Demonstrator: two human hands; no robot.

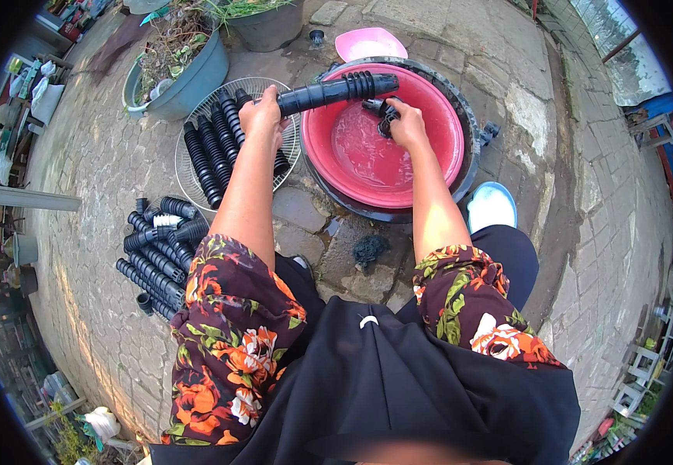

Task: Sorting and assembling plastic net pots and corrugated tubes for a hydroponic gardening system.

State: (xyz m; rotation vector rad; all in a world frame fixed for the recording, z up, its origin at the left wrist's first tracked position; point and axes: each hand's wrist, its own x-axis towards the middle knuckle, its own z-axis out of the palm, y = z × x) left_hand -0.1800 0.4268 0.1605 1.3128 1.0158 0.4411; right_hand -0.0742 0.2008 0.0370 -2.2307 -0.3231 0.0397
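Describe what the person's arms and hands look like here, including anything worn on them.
Both hands, left hand and right hand, are bare: no gloves, and no rings, watch or bracelets can be made out. The forearms are uncovered to about the elbow. Above that, loose short sleeves in dark maroon fabric carry a bold floral print of orange, red and cream flowers with green leaves, matching on both arms.

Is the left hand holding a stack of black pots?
Yes, the left hand grips a long stack of black pots over the red basin.
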